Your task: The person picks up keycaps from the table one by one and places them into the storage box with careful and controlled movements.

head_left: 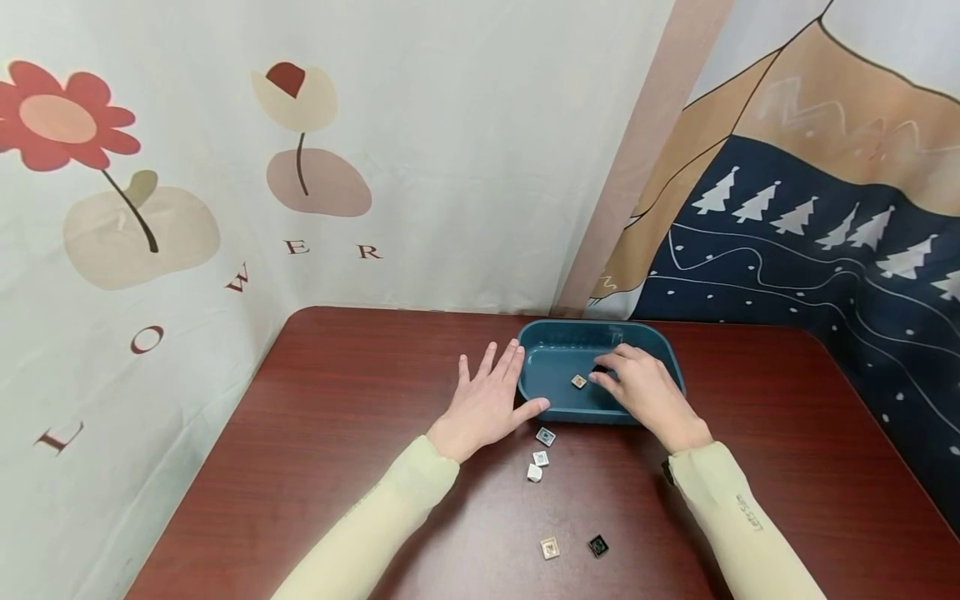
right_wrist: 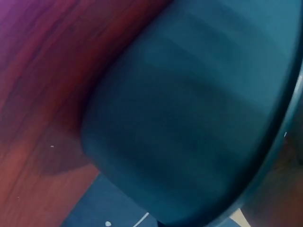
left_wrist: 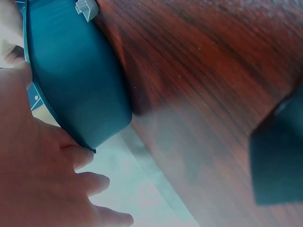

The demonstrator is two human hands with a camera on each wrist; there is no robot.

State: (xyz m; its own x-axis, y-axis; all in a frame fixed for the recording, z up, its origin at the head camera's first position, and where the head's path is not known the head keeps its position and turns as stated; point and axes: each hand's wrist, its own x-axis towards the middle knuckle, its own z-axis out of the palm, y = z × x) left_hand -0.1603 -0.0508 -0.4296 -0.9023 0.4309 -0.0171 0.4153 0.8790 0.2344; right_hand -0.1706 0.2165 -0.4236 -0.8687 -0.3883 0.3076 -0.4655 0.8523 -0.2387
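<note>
A blue-green rectangular tray stands at the back of the table. My left hand rests on its left side, fingers spread and straight, thumb over the front rim. In the left wrist view, the fingers of the left hand lie along the rim. My right hand reaches down inside the tray, pinching a black keycap between thumb and fingers. Beside it on the tray floor lies a beige keycap. The right wrist view shows mostly the tray's outer wall; the fingertips are hidden there.
In front of the tray, a grey keycap and two white keycaps, one just behind the other, lie on the table. Closer to me are a cream keycap and another black keycap. A printed curtain hangs behind.
</note>
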